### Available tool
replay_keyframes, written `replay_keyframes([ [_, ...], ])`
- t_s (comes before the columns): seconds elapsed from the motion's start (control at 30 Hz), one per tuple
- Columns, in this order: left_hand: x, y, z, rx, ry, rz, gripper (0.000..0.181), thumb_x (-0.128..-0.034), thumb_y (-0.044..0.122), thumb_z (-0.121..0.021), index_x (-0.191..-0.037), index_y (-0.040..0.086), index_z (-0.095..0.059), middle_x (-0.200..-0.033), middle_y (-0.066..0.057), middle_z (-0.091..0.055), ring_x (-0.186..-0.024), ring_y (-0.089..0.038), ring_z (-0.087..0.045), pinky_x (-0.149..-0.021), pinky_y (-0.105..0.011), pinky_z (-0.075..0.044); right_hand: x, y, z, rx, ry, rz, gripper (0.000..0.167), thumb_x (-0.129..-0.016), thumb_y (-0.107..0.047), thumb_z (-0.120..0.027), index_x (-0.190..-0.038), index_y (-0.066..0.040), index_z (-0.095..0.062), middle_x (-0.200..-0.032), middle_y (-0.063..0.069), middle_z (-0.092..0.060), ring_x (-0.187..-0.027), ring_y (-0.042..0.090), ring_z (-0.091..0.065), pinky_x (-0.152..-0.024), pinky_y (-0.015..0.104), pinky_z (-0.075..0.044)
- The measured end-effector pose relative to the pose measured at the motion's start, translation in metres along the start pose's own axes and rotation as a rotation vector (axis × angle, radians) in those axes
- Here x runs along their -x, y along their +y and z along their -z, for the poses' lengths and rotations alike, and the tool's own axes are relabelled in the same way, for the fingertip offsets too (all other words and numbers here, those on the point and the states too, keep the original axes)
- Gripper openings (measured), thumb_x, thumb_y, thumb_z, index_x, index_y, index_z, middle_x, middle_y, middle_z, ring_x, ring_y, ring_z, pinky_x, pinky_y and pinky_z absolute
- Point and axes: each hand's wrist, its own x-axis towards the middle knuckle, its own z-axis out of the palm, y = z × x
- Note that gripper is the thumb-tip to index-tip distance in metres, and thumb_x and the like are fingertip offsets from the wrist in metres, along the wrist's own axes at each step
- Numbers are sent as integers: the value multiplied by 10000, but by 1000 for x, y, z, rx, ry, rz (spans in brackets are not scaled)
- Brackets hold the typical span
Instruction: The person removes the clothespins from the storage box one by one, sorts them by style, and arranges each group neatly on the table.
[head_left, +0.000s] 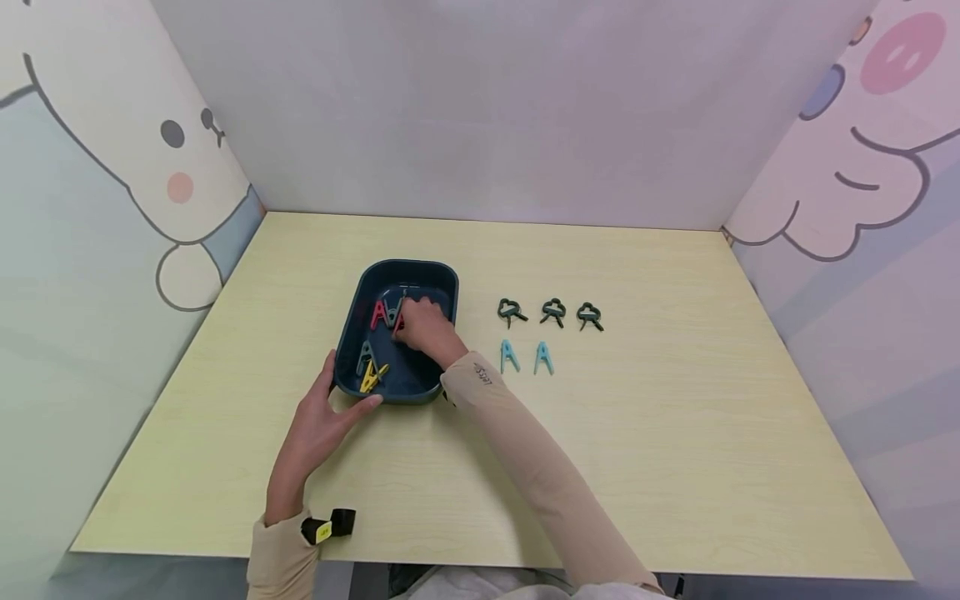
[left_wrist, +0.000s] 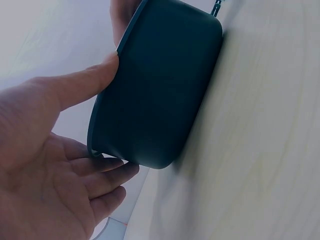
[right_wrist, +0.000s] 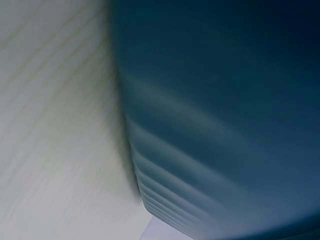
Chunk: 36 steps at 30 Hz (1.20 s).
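Observation:
My left hand point(head_left: 318, 429) holds the near-left corner of a dark blue plastic bin point(head_left: 347, 333), thumb against the near side and fingers along the left side. In the left wrist view, that thumb and the fingertips touch the bin's outer wall point(left_wrist: 160, 85). My right hand point(head_left: 427, 329) reaches down inside the bin, among clothespins. Beside its fingers lie a pink clothespin point(head_left: 378, 314) and a grey-blue clothespin point(head_left: 391, 313); more pink shows under the fingers. Its fingertips are hidden. Nearer me in the bin are a yellow clothespin point(head_left: 371, 377) and another grey-blue clothespin point(head_left: 364, 357).
Right of the bin, a row of three dark green clips point(head_left: 553, 311) lies on the pale wooden table point(head_left: 675, 433). Below that row are two light blue clothespins, a left clothespin point(head_left: 509, 356) and a right clothespin point(head_left: 543, 358). Walls enclose the table's back and sides.

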Motion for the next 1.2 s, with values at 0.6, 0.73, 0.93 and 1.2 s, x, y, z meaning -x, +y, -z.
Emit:
replay_keyframes([
  [0.6,-1,-1,-1,-1,2,1,1086,-968,459,-729,-1662,54,2,-1694,-247,-115,-1540,-451,-156,-1194,-647,-206,-5,2,-6,17,-6,18,320,-989,-365,-725,-1153,-95,-680,-1148,107,-570,-969,239,-538,-781,372,-533],
  [0.73,-1,-1,-1,-1,0,-5,1085,-969,455,-729,-1660,47,0,-1693,-250,-116,-1539,-453,-157,-1193,-647,-207,-5,4,-6,10,10,46,287,-984,-355,-735,-1073,-86,-693,-1112,100,-567,-921,227,-531,-748,346,-521],
  [0.93,-1,-1,0,2,0,-9,1084,-970,455,-728,-1660,44,-1,-1693,-250,-115,-1538,-455,-157,-1191,-652,-206,-2,6,-1,-5,28,141,307,-959,-351,-769,-1061,-77,-677,-1046,66,-553,-897,199,-542,-744,292,-501],
  [1.2,-1,-1,0,6,0,-17,1082,-972,448,-728,-1658,38,2,-1686,-264,-132,-1533,-463,-170,-1186,-657,-213,3,8,5,-14,18,295,510,-934,-379,-793,-1286,-43,-641,-1029,32,-562,-898,168,-533,-692,234,-464],
])
